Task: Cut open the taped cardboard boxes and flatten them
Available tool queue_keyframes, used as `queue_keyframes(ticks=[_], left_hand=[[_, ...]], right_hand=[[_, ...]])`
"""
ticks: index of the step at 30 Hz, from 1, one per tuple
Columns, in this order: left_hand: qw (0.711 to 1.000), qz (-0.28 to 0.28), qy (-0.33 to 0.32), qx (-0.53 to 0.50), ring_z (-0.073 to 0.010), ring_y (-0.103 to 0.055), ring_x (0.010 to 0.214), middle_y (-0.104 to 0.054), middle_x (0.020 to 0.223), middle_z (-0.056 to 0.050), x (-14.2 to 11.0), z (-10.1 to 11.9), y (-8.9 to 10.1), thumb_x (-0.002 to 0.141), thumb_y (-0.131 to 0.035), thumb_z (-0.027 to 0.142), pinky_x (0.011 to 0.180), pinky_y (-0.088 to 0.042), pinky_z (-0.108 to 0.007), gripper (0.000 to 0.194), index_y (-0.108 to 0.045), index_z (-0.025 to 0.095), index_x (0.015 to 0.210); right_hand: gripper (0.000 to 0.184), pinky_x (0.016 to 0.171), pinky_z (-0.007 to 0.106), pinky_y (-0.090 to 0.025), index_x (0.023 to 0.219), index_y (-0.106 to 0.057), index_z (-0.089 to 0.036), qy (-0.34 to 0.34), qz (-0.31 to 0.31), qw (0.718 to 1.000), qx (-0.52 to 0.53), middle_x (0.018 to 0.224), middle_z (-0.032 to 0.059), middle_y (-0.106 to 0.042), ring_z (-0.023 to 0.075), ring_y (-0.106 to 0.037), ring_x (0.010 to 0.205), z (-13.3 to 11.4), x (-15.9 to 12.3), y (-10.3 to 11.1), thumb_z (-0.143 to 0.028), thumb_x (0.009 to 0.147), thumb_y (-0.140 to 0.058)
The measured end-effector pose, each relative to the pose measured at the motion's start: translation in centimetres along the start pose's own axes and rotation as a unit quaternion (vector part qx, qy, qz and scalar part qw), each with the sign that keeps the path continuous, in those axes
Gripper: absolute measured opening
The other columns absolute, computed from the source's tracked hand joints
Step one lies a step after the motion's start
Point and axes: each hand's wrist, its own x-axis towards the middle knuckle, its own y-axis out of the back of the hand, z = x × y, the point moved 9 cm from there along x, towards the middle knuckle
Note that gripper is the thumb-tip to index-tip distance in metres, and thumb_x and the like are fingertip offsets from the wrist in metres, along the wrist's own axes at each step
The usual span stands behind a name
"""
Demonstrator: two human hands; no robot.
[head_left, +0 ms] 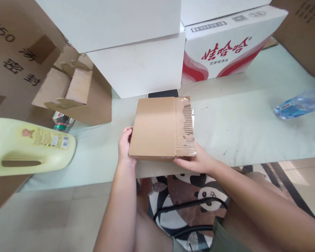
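Note:
A small brown cardboard box (pixel 153 127) is held between my two hands over the near part of the cloth-covered surface. Along its right side runs a torn strip with bare corrugation and clear tape. My left hand (pixel 125 145) grips the lower left edge, its fingers partly hidden behind the box. At the lower right corner, my right hand (pixel 195 159) holds on with the thumb along the front edge and the other fingers out of sight underneath. Just behind the box, a flat dark object (pixel 163 93) shows in part.
White cartons (pixel 139 66) and a red-and-white water carton (pixel 225 52) stand at the back. An open cardboard box (pixel 94 98) is on the left, near a yellow jug (pixel 55 150) and a green-capped bottle (pixel 60 125). A clear plastic bottle (pixel 296 105) lies at right on the pale cloth (pixel 238 129).

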Motion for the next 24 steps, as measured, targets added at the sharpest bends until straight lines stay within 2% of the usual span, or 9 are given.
queue_keyframes(ticks=[12, 24], left_hand=[[1.000, -0.014, -0.013, 0.010, -0.0128, -0.054, 0.060, -0.056, 0.066, 0.003, 0.18, -0.10, -0.07, 0.059, -0.069, 0.035, 0.059, -0.040, -0.026, 0.023, -0.054, 0.021, 0.068], [1.000, -0.009, 0.008, -0.015, -0.0120, -0.055, 0.060, -0.056, 0.064, 0.003, 0.20, -0.59, -0.03, 0.058, -0.070, 0.033, 0.058, -0.041, -0.024, 0.022, -0.056, 0.020, 0.067]], right_hand=[[0.020, 0.096, 0.041, -0.058, 0.106, -0.068, -0.025, 0.004, 0.009, 1.000, 0.003, 0.107, 0.0055, -0.077, 0.0243, -0.072, 0.105, -0.24, 0.10, 0.07, -0.026, 0.087, -0.063], [0.020, 0.096, 0.040, -0.058, 0.105, -0.070, -0.024, -0.001, 0.006, 1.000, 0.003, 0.106, 0.0055, -0.077, 0.0236, -0.072, 0.104, -0.08, 0.01, -0.12, -0.025, 0.087, -0.063]])
